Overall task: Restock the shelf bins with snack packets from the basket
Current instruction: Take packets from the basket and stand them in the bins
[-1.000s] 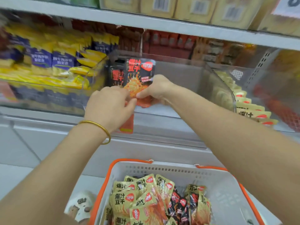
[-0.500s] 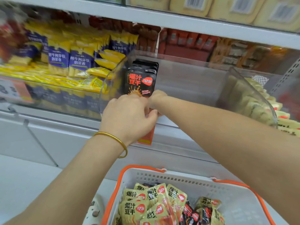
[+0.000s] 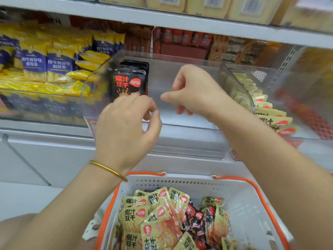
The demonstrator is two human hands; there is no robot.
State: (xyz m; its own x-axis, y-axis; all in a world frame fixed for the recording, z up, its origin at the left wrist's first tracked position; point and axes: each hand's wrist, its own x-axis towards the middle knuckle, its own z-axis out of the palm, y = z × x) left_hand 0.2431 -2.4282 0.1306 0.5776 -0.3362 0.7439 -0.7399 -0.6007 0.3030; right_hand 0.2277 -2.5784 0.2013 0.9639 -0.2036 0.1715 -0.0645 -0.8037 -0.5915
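Since the earlier frame both hands have drawn back from the black packets [image 3: 130, 79] and parted; the packets now stand alone, upright in a row at the left end of the clear bin [image 3: 189, 73], where the hands had been pressed together at their base.

Left to right. Yellow-and-blue packs [image 3: 46, 64] fill the neighbouring bin on the shelf. The left hand [image 3: 126, 127], with a bangle [image 3: 108, 170] at the wrist, hovers just below the black packets, fingers loosely curled with thumb and forefinger nearly meeting; it appears to hold nothing, though blur leaves this uncertain. The right hand [image 3: 194, 92] hangs in front of the bare middle of the clear bin, fingers curled toward the palm, thumb extended, holding nothing. Further right, beige packets [image 3: 266, 112] lie overlapped in the next bin.

Below, the basket [image 3: 180, 179] holds the remaining stock: beige packets to the left and centre, black packets [image 3: 198, 219] to the right, heaped loosely.

Handling, as a judgement: the packets look light, flat, soft and glossy, so likely slippery in a stack. Best taken several at once, pinched across the flat faces near the sealed edges, then set upright against the standing row.
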